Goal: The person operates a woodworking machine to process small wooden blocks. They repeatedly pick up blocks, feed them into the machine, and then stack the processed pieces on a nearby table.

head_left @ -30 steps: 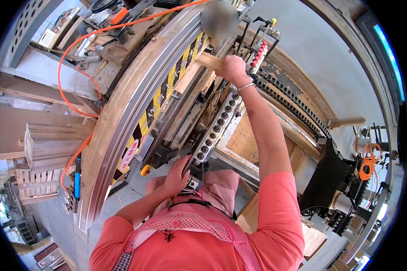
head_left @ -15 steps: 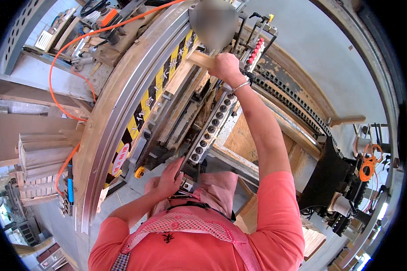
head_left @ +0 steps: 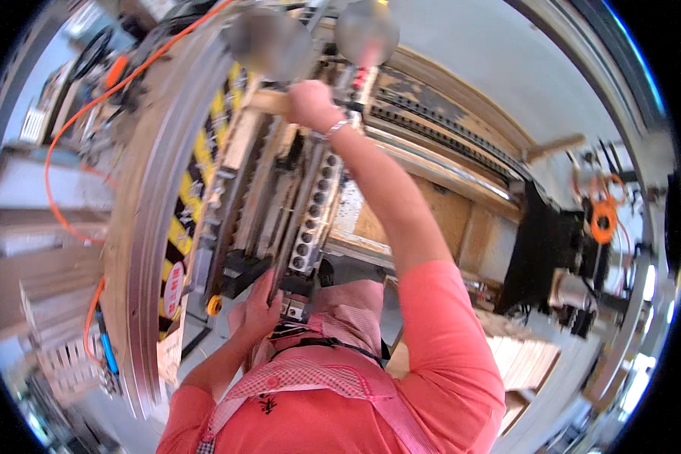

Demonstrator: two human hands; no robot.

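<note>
My right hand (head_left: pixel 310 104) is closed round the right end of a short pale wooden piece (head_left: pixel 268 101), far up the machine. The piece lies crosswise, its left end by a longer wooden strip (head_left: pixel 240 144) beside the yellow-and-black striped edge (head_left: pixel 193 204). Near my waist, my left hand (head_left: pixel 262 304) rests against the machine's near end with its fingers stretched out, somewhat blurred. Between my hands runs a metal rail (head_left: pixel 310 219) with a row of round dark holes.
An orange hose (head_left: pixel 64 136) curves along the left over a wooden-edged metal frame (head_left: pixel 129 250). Stacked boards (head_left: pixel 57 303) stand at the left. On the right are a black cover (head_left: pixel 533 242), an orange coiled item (head_left: pixel 603 219) and a wooden panel (head_left: pixel 431 227) under the rails.
The whole view has swung, so the machine and my right arm appear further left. My right hand still grips the wooden piece; my left hand stays at the near end, slightly turned.
</note>
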